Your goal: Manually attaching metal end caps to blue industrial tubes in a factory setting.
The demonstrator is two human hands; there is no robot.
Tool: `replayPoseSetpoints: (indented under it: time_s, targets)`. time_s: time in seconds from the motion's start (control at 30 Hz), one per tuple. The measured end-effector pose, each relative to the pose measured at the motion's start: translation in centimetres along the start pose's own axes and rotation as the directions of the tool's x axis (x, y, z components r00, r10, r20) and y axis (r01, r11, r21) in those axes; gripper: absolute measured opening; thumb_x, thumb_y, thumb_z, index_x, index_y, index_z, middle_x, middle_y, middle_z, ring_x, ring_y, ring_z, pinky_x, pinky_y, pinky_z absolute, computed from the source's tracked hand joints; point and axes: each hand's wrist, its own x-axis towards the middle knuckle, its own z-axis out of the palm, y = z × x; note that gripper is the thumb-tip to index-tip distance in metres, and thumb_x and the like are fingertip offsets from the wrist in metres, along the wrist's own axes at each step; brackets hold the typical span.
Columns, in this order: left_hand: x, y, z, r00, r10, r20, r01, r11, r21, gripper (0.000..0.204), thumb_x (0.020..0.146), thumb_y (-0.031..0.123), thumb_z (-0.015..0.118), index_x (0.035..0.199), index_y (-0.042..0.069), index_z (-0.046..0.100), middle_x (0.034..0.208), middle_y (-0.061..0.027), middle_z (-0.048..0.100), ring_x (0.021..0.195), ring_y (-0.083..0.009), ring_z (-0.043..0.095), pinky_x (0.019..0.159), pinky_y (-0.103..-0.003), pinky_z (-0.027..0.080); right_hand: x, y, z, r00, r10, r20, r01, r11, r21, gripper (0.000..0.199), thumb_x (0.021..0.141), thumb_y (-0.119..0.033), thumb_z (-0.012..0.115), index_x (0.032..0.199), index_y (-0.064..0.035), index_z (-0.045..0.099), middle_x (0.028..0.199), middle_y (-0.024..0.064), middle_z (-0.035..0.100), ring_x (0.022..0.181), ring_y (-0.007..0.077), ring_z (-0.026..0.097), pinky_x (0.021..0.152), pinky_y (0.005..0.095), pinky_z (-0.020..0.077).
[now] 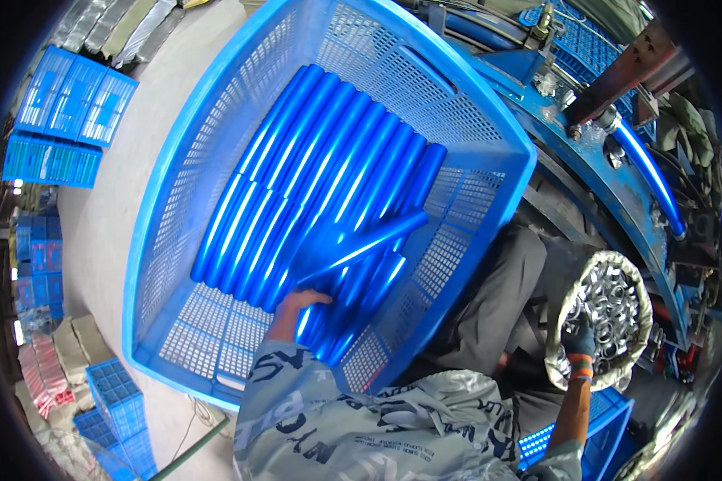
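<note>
A loose blue metal tube (377, 242) lies slantwise over rows of similar glossy blue tubes (297, 176) inside a big blue plastic crate (156, 232). My bare left hand (303, 300) is closed around the lower end of that slanting tube, its fingers partly hidden. Over on the right, my right hand (579, 343), in a dark glove with an orange band at the wrist, reaches into a pale sack (555, 321). Shiny metal rings (615, 301) fill the sack. The fingertips of this hand are lost among the rings and cannot be made out.
A blue machine frame (590, 188) with another blue tube (650, 172) fixed on it stands at the right. Below the sack is a smaller blue crate (610, 421). Stacked blue crates (72, 96) and wrapped bundles (44, 373) line the left side.
</note>
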Motion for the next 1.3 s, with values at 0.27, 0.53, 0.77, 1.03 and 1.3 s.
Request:
replayPoseSetpoints:
  time_s: [0.27, 0.53, 0.77, 1.03, 1.3]
  targets:
    - [-4.2, 14.0, -11.6, 0.943, 0.035, 0.332, -0.262, 0.696, 0.669, 0.094, 0.070, 0.063, 0.101, 0.148, 0.014, 0.080, 0.148, -0.0176, 0.079, 0.138, -0.0401, 0.074, 0.115, -0.048, 0.060, -0.3, 1.0, -0.9, 0.999, -0.008, -0.037, 0.004, 0.993, -0.117, 0.090, 0.086, -0.033, 0.090, 0.166, -0.0074, 0.057, 0.157, 0.0298, 0.063, 0.137, 0.0496, 0.070, 0.112, 0.0556, 0.0600]
    - [12.0, 23.2, -28.6, 0.634, 0.192, -0.749, -0.050, 0.977, 0.208, 0.101, 0.090, 0.046, 0.089, 0.172, 0.001, 0.050, 0.173, -0.0284, 0.056, 0.161, -0.0411, 0.054, 0.136, -0.048, 0.044, -1.0, -1.4, -1.9, 1.000, 0.005, 0.007, -0.005, 0.996, -0.092, 0.088, 0.084, -0.031, 0.091, 0.160, -0.0014, 0.059, 0.147, 0.0300, 0.067, 0.133, 0.0495, 0.070, 0.112, 0.0555, 0.0592]
    - [16.7, 27.4, -25.8, 0.791, -0.054, -0.609, 0.172, 0.976, 0.137, 0.162, 0.062, 0.067, 0.108, 0.185, 0.002, 0.025, 0.180, -0.0305, 0.047, 0.167, -0.0441, 0.047, 0.140, -0.054, 0.037, 0.3, 0.9, -2.9, 0.985, -0.116, -0.125, 0.095, 0.983, -0.159, 0.087, 0.080, -0.031, 0.091, 0.155, 0.0021, 0.060, 0.142, 0.0297, 0.069, 0.124, 0.0502, 0.073, 0.103, 0.0554, 0.0627]
    - [16.7, 26.1, -20.0, 0.963, 0.155, -0.219, -0.176, 0.981, -0.081, 0.145, 0.067, 0.026, 0.103, 0.184, -0.002, 0.024, 0.175, -0.0294, 0.054, 0.161, -0.0393, 0.055, 0.136, -0.043, 0.043, 1.2, 0.6, -2.6, 0.992, -0.101, -0.080, 0.097, 0.994, -0.050, 0.091, 0.076, -0.024, 0.094, 0.157, -0.0007, 0.060, 0.148, 0.0257, 0.065, 0.125, 0.0441, 0.073, 0.104, 0.0528, 0.0625]
    - [13.1, 29.0, -11.4, 0.977, 0.205, -0.051, -0.203, 0.979, 0.035, 0.149, 0.067, 0.027, 0.099, 0.186, 0.000, 0.014, 0.179, -0.0320, 0.048, 0.166, -0.0417, 0.049, 0.137, -0.043, 0.042, 1.3, 1.7, -2.6, 0.999, -0.040, -0.033, 0.036, 0.993, -0.112, 0.064, 0.079, -0.021, 0.086, 0.141, -0.0092, 0.074, 0.139, 0.0195, 0.074, 0.116, 0.0452, 0.078, 0.099, 0.0550, 0.0641]
